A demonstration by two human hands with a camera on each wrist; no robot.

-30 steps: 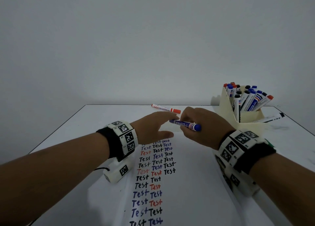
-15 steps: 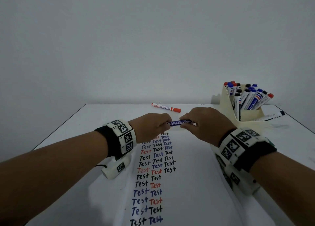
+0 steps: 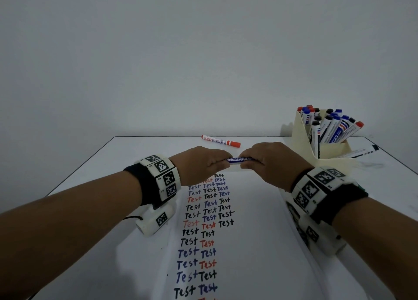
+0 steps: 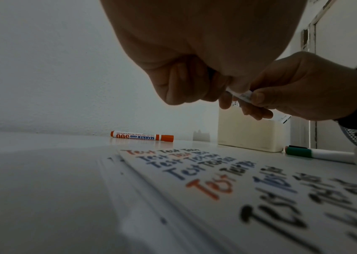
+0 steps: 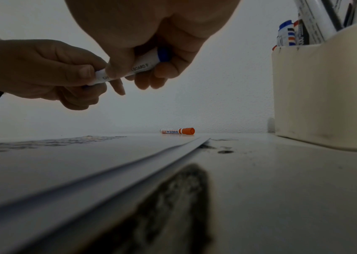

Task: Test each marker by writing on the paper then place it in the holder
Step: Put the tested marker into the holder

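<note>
A blue whiteboard marker (image 3: pixel 237 159) lies level between both hands above the far end of the paper (image 3: pixel 248 243). My left hand (image 3: pixel 201 164) grips its left end with curled fingers, and my right hand (image 3: pixel 269 161) pinches its right end, the blue end (image 5: pixel 163 55) showing under the right palm. The white barrel (image 5: pixel 129 70) shows between the two hands; in the left wrist view only a short piece of the blue marker (image 4: pixel 241 94) is visible. The paper carries columns of "Test" in black, blue and red. The cream holder (image 3: pixel 330 151) stands at the far right, filled with several markers.
A red marker (image 3: pixel 220 140) lies on the table (image 3: pixel 95 177) near the far edge, beyond the hands. A green-capped marker (image 4: pixel 317 153) lies right of the paper beside the holder. Another marker (image 3: pixel 359 151) with a black end rests just right of the holder. A wall rises behind the table.
The right hand held the blue marker alone, slanted. The left hand came in and took its left end, and the marker now lies level between both hands.
</note>
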